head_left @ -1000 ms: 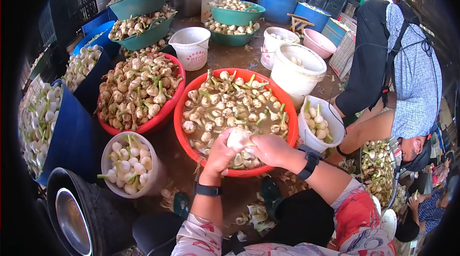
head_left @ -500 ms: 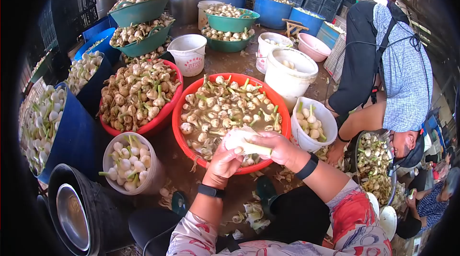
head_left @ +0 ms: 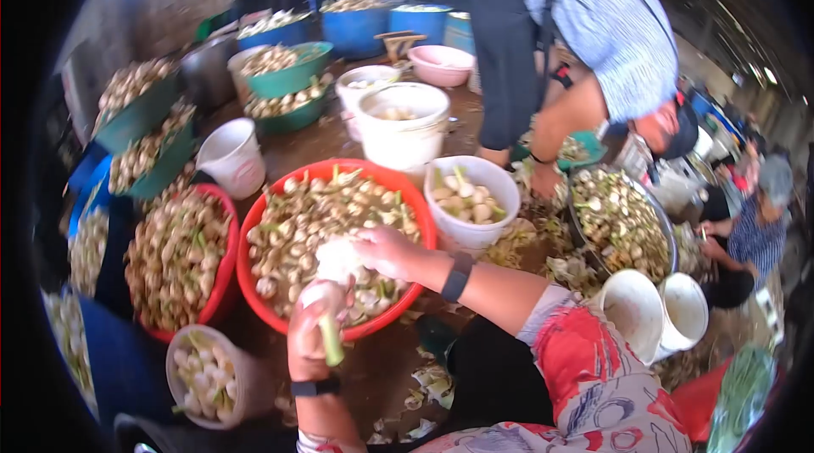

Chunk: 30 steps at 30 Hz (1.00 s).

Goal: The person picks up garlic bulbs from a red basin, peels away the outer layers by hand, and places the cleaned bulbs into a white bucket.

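In the lower middle, my left hand point(head_left: 305, 327) is closed around a garlic bulb point(head_left: 322, 294) whose cut green stem points down toward me. My right hand point(head_left: 387, 251) pinches a white crumpled piece point(head_left: 337, 258), too blurred to say whether it is cloth or peeled skin. Both hands are over the near half of a red tub point(head_left: 253, 283), where many garlic bulbs float in murky water. Close by on the right stands a white bucket point(head_left: 469, 233) with cleaned garlic bulbs in it.
At left are a red basin point(head_left: 225, 283) of unwashed garlic and a pale bucket point(head_left: 246, 385) of clean bulbs. Stacked green basins point(head_left: 153, 169) stand behind. A bent-over co-worker point(head_left: 593, 38) reaches near a dark basin point(head_left: 670, 224). Two white buckets point(head_left: 634, 313) lie at right.
My hands have separated: the left has the garlic bulb lower and nearer me, the right holds the white piece. The view has swung right; the co-worker's bent body now appears further left.
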Tool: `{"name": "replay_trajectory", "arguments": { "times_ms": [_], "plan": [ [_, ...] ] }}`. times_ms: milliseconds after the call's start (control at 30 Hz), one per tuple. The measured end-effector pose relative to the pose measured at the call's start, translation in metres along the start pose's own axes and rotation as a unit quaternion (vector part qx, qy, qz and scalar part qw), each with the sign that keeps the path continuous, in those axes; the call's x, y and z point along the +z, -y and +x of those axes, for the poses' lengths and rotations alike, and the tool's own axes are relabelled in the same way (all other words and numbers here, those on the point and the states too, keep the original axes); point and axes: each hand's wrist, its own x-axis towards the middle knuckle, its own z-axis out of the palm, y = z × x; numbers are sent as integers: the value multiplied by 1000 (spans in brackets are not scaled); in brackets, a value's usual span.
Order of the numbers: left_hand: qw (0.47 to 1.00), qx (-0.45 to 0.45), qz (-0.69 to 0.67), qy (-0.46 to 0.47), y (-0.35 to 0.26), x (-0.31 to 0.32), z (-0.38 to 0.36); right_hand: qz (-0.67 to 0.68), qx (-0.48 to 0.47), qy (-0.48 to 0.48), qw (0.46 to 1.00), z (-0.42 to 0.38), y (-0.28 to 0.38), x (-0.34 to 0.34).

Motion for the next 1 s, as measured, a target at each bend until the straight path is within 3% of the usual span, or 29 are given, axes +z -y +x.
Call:
{"name": "replay_trajectory", "arguments": {
  "times_ms": [33,100,133,200,233,267,300,333,400,467,533,567,600,667,700,767,867,933,1000],
  "plan": [
    [1000,1,-22,-16,4,6,0,1,-4,-20,1000,0,0,-7],
    [998,-13,-43,-35,12,11,3,-187,-92,-118,971,1,-5,-22],
    [999,-35,-31,-23,16,0,6,-222,-101,-117,963,-2,-10,-24],
    [981,-106,-160,-31,22,-21,9,-321,-38,-10,946,2,-39,-28],
    [985,-72,-126,-89,23,-20,7,-359,10,80,930,-9,-52,-21],
    [984,-68,-149,-74,23,-18,9,-398,55,170,900,-18,-55,-19],
    [981,-37,-149,-118,25,-17,13,-469,-22,227,853,-26,-60,-17],
    [975,-8,-150,-166,27,-17,14,-466,-22,227,855,-28,-43,-14],
    [973,-8,-149,-176,33,-17,15,-303,-19,87,949,-25,-2,-4],
    [970,-34,-139,-198,41,-16,21,-210,7,65,975,-25,-1,13],
    [978,-23,-45,-204,51,-3,25,-220,38,98,970,-34,1,18],
    [950,28,-40,-307,63,3,35,-224,54,87,969,-33,-7,16],
    [961,22,-73,-265,65,-1,35,-220,45,65,972,-30,-13,17],
    [952,10,-97,-290,62,8,38,-216,34,40,975,-25,-22,22],
    [960,-2,-121,-252,62,-4,39,-185,5,0,983,-24,-28,25],
    [951,3,-164,-262,64,-3,42,-142,-38,-85,985,-23,-35,32],
    [937,8,-210,-279,66,0,50,-150,-17,-39,988,-17,-35,22],
    [952,-6,-204,-230,69,-24,56,-136,13,-51,989,-15,-38,17],
    [956,-11,-197,-218,70,-36,62,-144,39,29,988,-10,-50,10]
  ]
}}
